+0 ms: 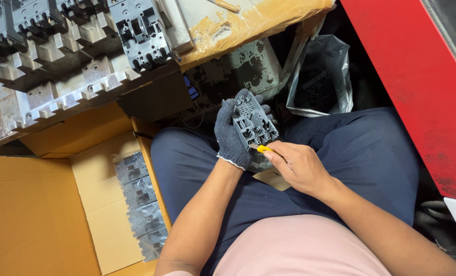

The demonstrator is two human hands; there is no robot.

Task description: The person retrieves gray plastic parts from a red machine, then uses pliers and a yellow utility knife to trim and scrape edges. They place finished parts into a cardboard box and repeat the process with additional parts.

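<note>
Over lap | left hand (231,134) grips grey part (253,121) | right hand (295,164) holds yellow knife (262,148)

The left hand (231,134), gloved in dark knit, was raised at frame centre with fingers curled in a grip. The bare right hand (298,164) was closed just right of it, both forearms angled inward from below.

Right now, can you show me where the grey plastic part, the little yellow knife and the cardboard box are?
grey plastic part (253,122), head view, on its ribbed face above the gloved left hand (231,137).
yellow knife (262,149), head view, on the yellow tip showing from the bare right hand (299,166).
cardboard box (29,214), head view, on its bare flap.
</note>
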